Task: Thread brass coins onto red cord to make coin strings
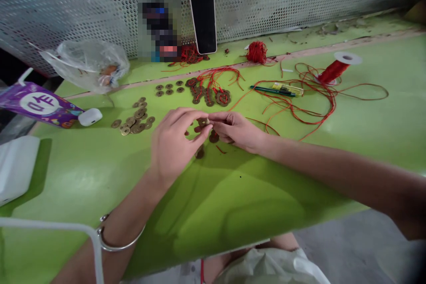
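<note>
Over the middle of the green table, my left hand pinches a round brass coin between thumb and forefinger. My right hand meets it from the right, its fingertips closed against the coin's edge; anything else inside that pinch is hidden. Below the hands lie a few more coins and a short red cord piece. Just beyond are tied coin clusters with red cords. Loose coins are heaped to the left, and several sit in rows behind.
A phone leans on the perforated panel. On the right are a red cord spool, tangled cords and a green pen. A plastic bag, purple carton and white case stand left.
</note>
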Action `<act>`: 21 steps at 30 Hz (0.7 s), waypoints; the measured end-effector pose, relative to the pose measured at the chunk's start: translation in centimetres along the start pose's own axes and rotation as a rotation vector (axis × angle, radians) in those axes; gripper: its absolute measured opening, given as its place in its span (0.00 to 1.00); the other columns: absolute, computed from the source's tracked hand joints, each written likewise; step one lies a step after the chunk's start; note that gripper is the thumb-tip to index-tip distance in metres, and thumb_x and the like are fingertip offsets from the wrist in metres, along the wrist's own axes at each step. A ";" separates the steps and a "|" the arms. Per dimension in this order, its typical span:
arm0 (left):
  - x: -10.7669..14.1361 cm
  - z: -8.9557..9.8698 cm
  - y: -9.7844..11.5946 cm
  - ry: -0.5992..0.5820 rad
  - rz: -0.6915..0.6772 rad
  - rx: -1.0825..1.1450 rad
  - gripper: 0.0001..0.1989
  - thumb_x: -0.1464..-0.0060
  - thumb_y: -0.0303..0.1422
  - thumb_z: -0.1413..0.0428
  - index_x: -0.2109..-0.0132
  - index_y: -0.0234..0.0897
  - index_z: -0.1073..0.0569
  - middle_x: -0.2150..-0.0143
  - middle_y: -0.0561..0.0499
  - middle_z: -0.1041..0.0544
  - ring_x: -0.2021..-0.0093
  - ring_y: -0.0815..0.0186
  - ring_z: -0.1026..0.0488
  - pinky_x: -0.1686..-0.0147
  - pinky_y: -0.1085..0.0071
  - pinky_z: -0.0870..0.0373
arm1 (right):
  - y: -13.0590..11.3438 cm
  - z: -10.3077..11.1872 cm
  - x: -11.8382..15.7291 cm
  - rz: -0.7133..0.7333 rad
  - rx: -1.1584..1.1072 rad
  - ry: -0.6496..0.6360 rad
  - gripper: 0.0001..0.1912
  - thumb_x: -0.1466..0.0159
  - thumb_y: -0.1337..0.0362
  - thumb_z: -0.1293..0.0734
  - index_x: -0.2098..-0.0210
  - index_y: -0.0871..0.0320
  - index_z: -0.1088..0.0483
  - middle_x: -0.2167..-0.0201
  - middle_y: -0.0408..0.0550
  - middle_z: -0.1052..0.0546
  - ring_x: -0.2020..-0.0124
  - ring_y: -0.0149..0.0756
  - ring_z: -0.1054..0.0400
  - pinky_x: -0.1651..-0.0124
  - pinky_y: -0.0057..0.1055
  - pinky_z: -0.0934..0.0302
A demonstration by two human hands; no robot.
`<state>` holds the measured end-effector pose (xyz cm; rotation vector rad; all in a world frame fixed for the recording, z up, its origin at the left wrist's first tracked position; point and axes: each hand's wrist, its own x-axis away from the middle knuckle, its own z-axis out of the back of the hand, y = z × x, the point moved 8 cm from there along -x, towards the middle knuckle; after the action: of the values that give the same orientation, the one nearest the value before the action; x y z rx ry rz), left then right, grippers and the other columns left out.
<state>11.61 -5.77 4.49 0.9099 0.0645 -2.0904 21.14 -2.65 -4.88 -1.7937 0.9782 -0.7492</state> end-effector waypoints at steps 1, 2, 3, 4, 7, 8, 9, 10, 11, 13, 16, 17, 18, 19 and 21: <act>0.0 -0.1 -0.2 0.000 0.012 0.004 0.06 0.45 0.31 0.41 0.59 0.43 0.26 0.60 0.50 0.22 0.63 0.62 0.24 0.68 0.65 0.25 | -0.1 -0.1 0.1 -0.008 -0.007 0.000 0.06 0.36 0.66 0.36 0.64 0.62 0.29 0.84 0.34 0.42 0.85 0.21 0.60 0.83 0.23 0.64; 0.0 -0.1 -0.3 0.001 0.018 0.006 0.06 0.45 0.32 0.41 0.59 0.43 0.25 0.60 0.50 0.22 0.64 0.62 0.24 0.68 0.65 0.25 | -0.1 -0.3 0.1 -0.017 -0.024 -0.008 0.08 0.35 0.64 0.37 0.66 0.62 0.30 0.85 0.33 0.47 0.85 0.21 0.61 0.83 0.23 0.65; 0.0 -0.1 -0.4 0.004 0.018 0.007 0.07 0.45 0.32 0.41 0.58 0.44 0.25 0.60 0.50 0.22 0.64 0.62 0.24 0.68 0.65 0.25 | -0.2 -0.4 0.2 -0.022 -0.044 -0.022 0.10 0.34 0.62 0.38 0.68 0.62 0.31 0.86 0.32 0.50 0.85 0.21 0.62 0.83 0.23 0.66; 0.0 -0.1 -0.4 0.009 0.013 0.005 0.07 0.45 0.32 0.41 0.58 0.44 0.25 0.60 0.50 0.22 0.64 0.62 0.24 0.68 0.65 0.25 | -0.3 -0.6 0.3 -0.022 -0.058 -0.036 0.12 0.34 0.61 0.38 0.69 0.62 0.32 0.86 0.32 0.52 0.85 0.22 0.63 0.83 0.23 0.67; 0.1 0.0 -0.1 0.016 -0.020 -0.017 0.07 0.45 0.31 0.41 0.58 0.44 0.25 0.60 0.50 0.22 0.62 0.61 0.25 0.66 0.65 0.25 | -0.7 -0.6 0.4 0.008 -0.038 -0.048 0.11 0.36 0.60 0.36 0.68 0.63 0.32 0.86 0.31 0.53 0.85 0.21 0.63 0.83 0.23 0.67; 0.1 0.1 0.0 0.016 -0.033 -0.028 0.07 0.46 0.30 0.41 0.58 0.43 0.25 0.60 0.50 0.22 0.61 0.61 0.25 0.66 0.64 0.25 | -0.7 -0.6 0.4 0.011 -0.024 -0.045 0.11 0.36 0.60 0.35 0.67 0.63 0.31 0.86 0.31 0.52 0.85 0.21 0.62 0.83 0.23 0.67; 0.1 0.1 0.2 0.013 -0.047 -0.038 0.07 0.46 0.30 0.41 0.58 0.42 0.25 0.60 0.50 0.22 0.61 0.61 0.25 0.65 0.64 0.25 | -0.7 -0.6 0.4 0.010 -0.016 -0.042 0.11 0.36 0.60 0.35 0.67 0.63 0.31 0.86 0.31 0.52 0.85 0.21 0.62 0.83 0.24 0.67; 0.1 0.1 0.3 0.010 -0.061 -0.048 0.07 0.46 0.30 0.41 0.57 0.41 0.25 0.60 0.49 0.22 0.61 0.60 0.25 0.65 0.64 0.25 | -0.7 -0.6 0.4 0.008 -0.015 -0.037 0.11 0.37 0.60 0.35 0.67 0.63 0.31 0.86 0.31 0.52 0.85 0.21 0.62 0.83 0.24 0.66; 0.1 0.1 0.4 0.009 -0.074 -0.058 0.08 0.46 0.30 0.41 0.57 0.41 0.25 0.60 0.49 0.22 0.61 0.60 0.25 0.64 0.64 0.25 | -0.7 -0.6 0.4 0.010 -0.019 -0.031 0.10 0.37 0.60 0.34 0.67 0.63 0.31 0.85 0.31 0.51 0.85 0.21 0.62 0.83 0.24 0.66; 0.2 0.1 0.7 0.015 -0.103 -0.076 0.08 0.45 0.30 0.41 0.57 0.41 0.25 0.60 0.48 0.22 0.60 0.60 0.25 0.63 0.64 0.25 | -0.7 -0.6 0.4 0.021 -0.037 -0.015 0.09 0.38 0.61 0.34 0.69 0.62 0.32 0.85 0.31 0.51 0.86 0.20 0.61 0.83 0.23 0.64; 0.1 0.3 1.0 0.033 -0.139 -0.096 0.08 0.45 0.30 0.41 0.57 0.42 0.25 0.60 0.49 0.22 0.61 0.60 0.25 0.61 0.63 0.26 | -0.9 -0.5 0.4 0.046 -0.053 0.015 0.09 0.39 0.62 0.33 0.71 0.61 0.34 0.86 0.30 0.49 0.86 0.19 0.61 0.83 0.23 0.62; 0.1 0.3 1.1 0.035 -0.142 -0.098 0.08 0.45 0.30 0.41 0.57 0.42 0.24 0.60 0.49 0.22 0.61 0.60 0.25 0.61 0.63 0.26 | -0.9 -0.4 0.4 0.053 -0.046 0.028 0.10 0.39 0.61 0.33 0.71 0.61 0.34 0.86 0.30 0.49 0.86 0.19 0.60 0.83 0.23 0.61; 0.1 0.3 1.0 0.031 -0.140 -0.098 0.08 0.45 0.30 0.41 0.57 0.43 0.24 0.60 0.49 0.22 0.61 0.60 0.25 0.61 0.62 0.26 | -0.9 -0.3 0.4 0.061 -0.034 0.041 0.10 0.40 0.61 0.32 0.71 0.61 0.33 0.86 0.30 0.48 0.87 0.19 0.60 0.84 0.23 0.60; 0.1 0.3 1.0 0.022 -0.134 -0.096 0.09 0.45 0.31 0.41 0.56 0.44 0.24 0.60 0.49 0.22 0.61 0.60 0.25 0.61 0.62 0.26 | -0.9 -0.2 0.4 0.070 -0.022 0.055 0.11 0.41 0.60 0.32 0.71 0.62 0.33 0.86 0.30 0.48 0.87 0.19 0.59 0.84 0.23 0.60; 0.0 0.1 0.9 -0.007 -0.120 -0.086 0.11 0.45 0.31 0.41 0.54 0.45 0.25 0.58 0.49 0.22 0.60 0.59 0.25 0.60 0.61 0.26 | -1.0 0.1 0.4 0.092 -0.004 0.083 0.13 0.41 0.58 0.31 0.70 0.62 0.32 0.85 0.32 0.43 0.86 0.18 0.57 0.84 0.23 0.60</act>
<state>12.16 -6.42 4.78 0.8659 0.2081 -2.1839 21.68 -2.71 -3.99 -1.7203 1.1103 -0.7694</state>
